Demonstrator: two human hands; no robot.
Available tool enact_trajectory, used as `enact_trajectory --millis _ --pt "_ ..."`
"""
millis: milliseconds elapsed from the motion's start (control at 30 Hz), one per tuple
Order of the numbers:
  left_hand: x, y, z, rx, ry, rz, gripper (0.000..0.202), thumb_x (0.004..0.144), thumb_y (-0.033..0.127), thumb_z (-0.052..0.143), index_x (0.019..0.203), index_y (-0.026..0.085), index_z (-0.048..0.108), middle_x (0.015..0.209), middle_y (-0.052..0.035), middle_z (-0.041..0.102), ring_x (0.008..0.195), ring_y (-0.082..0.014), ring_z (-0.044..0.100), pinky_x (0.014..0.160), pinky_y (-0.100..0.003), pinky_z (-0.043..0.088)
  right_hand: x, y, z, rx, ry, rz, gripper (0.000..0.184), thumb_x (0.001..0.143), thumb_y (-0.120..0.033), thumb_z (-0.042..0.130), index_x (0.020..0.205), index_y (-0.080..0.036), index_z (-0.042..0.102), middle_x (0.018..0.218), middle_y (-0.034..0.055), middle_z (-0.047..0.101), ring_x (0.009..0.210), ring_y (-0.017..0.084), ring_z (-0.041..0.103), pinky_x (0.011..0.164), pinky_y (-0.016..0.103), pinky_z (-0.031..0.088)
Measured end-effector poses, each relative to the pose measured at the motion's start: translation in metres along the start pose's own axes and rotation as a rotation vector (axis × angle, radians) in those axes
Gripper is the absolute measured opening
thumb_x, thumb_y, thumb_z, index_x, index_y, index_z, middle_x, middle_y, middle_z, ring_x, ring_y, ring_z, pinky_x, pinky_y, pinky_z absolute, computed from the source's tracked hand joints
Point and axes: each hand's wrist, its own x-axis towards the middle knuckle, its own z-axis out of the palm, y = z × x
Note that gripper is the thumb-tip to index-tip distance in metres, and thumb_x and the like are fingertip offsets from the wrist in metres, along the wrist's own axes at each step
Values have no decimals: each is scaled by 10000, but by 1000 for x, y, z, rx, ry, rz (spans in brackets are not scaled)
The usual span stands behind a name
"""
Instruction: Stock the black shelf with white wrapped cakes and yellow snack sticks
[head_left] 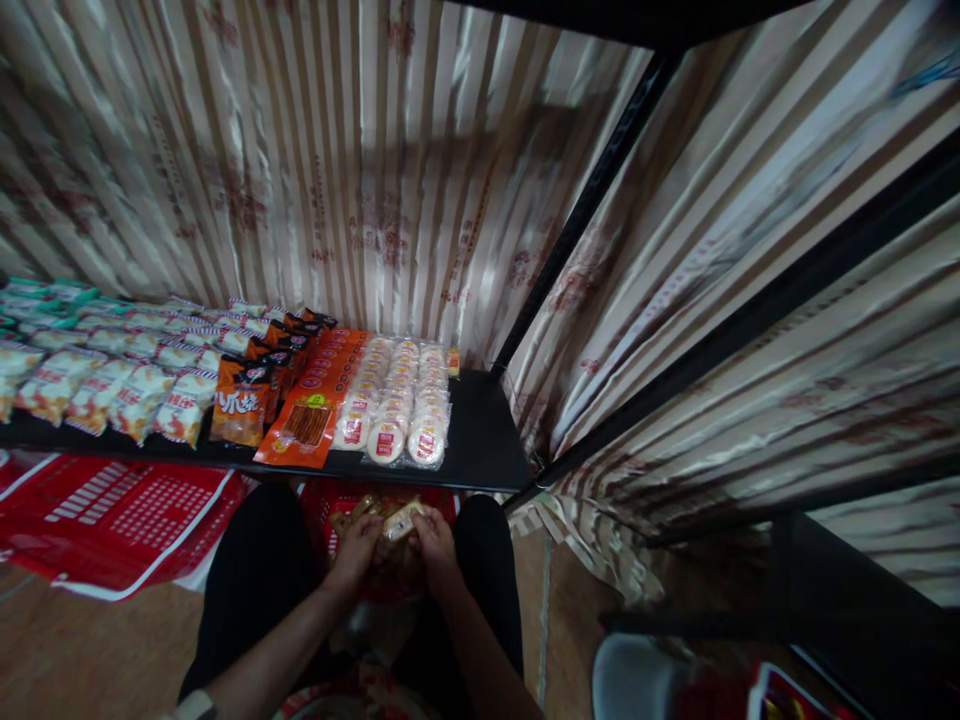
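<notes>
Between my knees, my left hand [361, 545] and my right hand [436, 540] are closed at either end of a small wrapped snack packet [403, 520], pale with a shiny wrapper. Other gold-brown packets [367, 505] lie around and below it, in a red shopping basket [321, 510]. My fingertips are partly hidden and the picture is dim. Just beyond the hands, on a black shelf [480, 430], stand rows of round white crackers in clear wrap [386, 440] and an orange bag of stick snacks [306, 425].
Brown-orange snack bags [238, 400] and white snack bags [139, 400] fill the shelf's left side. Another red basket [142, 520] sits below. A striped curtain [300, 150] hangs behind the black frame post [585, 215]. A white stool [634, 675] stands at lower right.
</notes>
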Motion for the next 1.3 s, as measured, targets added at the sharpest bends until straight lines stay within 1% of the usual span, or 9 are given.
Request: enact_trajectory --millis 233,367,500,633,767,900,1100,1200,1300 --pt "-3 9 8 -47 -25 27 306 523 419 612 696 167 586 548 34 570 473 -110 500 426 -209 383 -3 -14 -6 24 13 -20 590 529 -405 733 1061 -191 594 829 23 657 671 146 589 520 216 437" --pt "-3 10 10 -40 -55 34 325 532 433 605 719 169 575 555 37 565 468 -108 497 427 -208 382 -1 -16 -8 -12 35 -29 584 522 -409 731 1040 -166 612 794 29 653 655 146 584 524 220 432" --pt "-6 14 11 7 -63 57 339 538 446 598 720 161 598 626 10 593 550 -127 530 461 -215 403 1 -15 -11 -54 73 -64 540 539 -384 702 1023 -159 623 844 50 664 669 161 596 534 237 447" --pt "-10 20 13 66 -58 143 334 574 419 601 789 165 635 717 -19 634 662 -159 574 574 -244 445 5 -13 -17 -125 74 -166 515 608 -316 642 1110 -208 623 887 22 673 782 174 619 701 264 482" --pt "-13 25 17 95 -132 249 278 620 373 580 796 175 663 839 -51 669 810 -198 594 710 -275 456 8 -16 -22 -194 61 -259 364 638 -283 600 985 -239 700 1048 31 665 1007 208 587 901 300 427" --pt "-16 29 20 91 -174 218 232 615 329 560 743 172 673 784 -45 671 765 -198 596 705 -284 456 7 -21 -24 -241 42 -313 192 664 -309 582 755 -235 733 1147 37 639 1113 238 536 979 337 370" --pt "-24 39 21 -25 -194 79 331 556 207 530 841 150 689 869 -52 701 800 -193 624 728 -284 467 8 -21 -24 -199 46 -245 238 661 -391 617 761 -210 733 1026 60 694 961 228 616 857 326 457" --pt "-27 47 21 -64 -210 20 412 535 168 541 924 153 677 908 -50 707 827 -193 636 746 -288 476 6 -25 -22 -135 71 -194 311 625 -430 644 791 -181 731 890 63 713 767 204 639 644 281 497" --pt "-27 55 22 -70 -257 43 475 518 144 572 985 153 658 960 -61 704 875 -204 636 766 -291 479 2 -33 -19 -102 50 -144 358 601 -478 654 748 -157 714 660 35 682 526 149 574 455 239 421"
